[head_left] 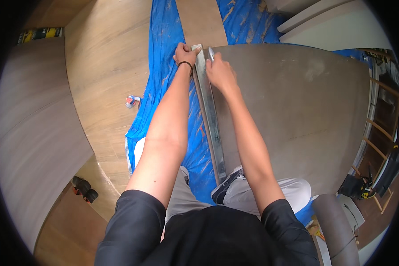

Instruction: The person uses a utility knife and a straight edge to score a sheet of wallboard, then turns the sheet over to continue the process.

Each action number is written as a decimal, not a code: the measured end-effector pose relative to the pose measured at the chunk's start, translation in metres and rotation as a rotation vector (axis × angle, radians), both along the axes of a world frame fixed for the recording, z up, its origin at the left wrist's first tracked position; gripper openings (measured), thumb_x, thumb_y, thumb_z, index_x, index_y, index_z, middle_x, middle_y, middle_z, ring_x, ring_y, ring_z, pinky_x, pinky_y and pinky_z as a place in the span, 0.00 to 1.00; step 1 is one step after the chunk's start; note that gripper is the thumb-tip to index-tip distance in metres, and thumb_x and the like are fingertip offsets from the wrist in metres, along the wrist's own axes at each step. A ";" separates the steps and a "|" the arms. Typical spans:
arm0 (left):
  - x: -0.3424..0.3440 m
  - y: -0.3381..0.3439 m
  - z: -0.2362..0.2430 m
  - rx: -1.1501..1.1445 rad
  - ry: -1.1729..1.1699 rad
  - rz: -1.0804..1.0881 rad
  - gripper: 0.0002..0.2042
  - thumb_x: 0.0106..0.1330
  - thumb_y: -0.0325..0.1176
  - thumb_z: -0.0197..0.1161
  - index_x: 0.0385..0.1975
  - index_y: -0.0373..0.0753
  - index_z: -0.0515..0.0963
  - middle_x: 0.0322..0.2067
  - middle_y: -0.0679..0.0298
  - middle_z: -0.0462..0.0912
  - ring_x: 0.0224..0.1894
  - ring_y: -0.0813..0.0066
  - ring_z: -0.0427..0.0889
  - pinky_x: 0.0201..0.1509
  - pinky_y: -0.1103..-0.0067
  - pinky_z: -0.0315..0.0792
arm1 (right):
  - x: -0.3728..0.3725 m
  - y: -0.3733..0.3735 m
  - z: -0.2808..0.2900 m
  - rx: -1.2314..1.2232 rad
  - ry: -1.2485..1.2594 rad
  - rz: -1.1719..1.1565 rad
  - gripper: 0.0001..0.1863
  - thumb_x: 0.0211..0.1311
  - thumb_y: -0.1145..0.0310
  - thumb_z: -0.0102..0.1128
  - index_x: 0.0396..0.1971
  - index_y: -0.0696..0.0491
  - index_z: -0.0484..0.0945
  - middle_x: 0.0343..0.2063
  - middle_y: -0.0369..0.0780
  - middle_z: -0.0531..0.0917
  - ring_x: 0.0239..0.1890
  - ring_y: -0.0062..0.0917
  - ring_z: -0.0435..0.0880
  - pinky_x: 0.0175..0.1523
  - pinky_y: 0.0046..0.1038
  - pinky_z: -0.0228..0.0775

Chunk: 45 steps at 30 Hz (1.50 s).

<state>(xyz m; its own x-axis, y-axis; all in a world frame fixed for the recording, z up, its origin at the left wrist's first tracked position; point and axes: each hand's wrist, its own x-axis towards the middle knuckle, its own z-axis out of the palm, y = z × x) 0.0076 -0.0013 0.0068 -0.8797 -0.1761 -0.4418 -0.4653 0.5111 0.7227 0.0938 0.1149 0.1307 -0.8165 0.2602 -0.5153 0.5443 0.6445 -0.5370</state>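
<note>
Left fingers [180, 48] clasp a metal bar [209, 111] pointing lengthwise forward along the brown board [292, 111]'s edge; right fingers [217, 56] grasp a silver tool [211, 53].

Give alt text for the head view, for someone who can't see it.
A person's left hand rests on the far end of a long metal bar along the left edge of a large grey-brown sheet; the right hand holds a small silvery tool beside it. Blue tarp lies underneath.
</note>
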 end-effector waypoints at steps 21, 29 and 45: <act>0.002 0.005 -0.001 -0.016 -0.044 0.026 0.23 0.41 0.41 0.80 0.24 0.44 0.67 0.30 0.65 0.76 0.41 0.59 0.68 0.47 0.66 0.64 | -0.016 -0.013 -0.021 0.055 -0.129 0.022 0.22 0.65 0.58 0.45 0.50 0.60 0.68 0.43 0.59 0.81 0.50 0.53 0.79 0.55 0.51 0.68; 0.003 0.005 0.005 -0.030 -0.071 0.017 0.24 0.40 0.41 0.80 0.24 0.44 0.67 0.30 0.66 0.76 0.41 0.58 0.68 0.47 0.66 0.64 | -0.018 -0.019 -0.025 0.068 -0.211 0.032 0.22 0.65 0.59 0.47 0.51 0.60 0.67 0.47 0.58 0.79 0.52 0.51 0.78 0.56 0.48 0.69; 0.003 0.013 -0.006 -0.139 0.094 0.011 0.25 0.42 0.40 0.80 0.21 0.43 0.64 0.19 0.68 0.71 0.29 0.67 0.67 0.41 0.70 0.62 | -0.015 -0.015 -0.035 0.065 -0.123 0.046 0.20 0.66 0.60 0.47 0.47 0.62 0.65 0.42 0.62 0.79 0.47 0.56 0.79 0.52 0.51 0.70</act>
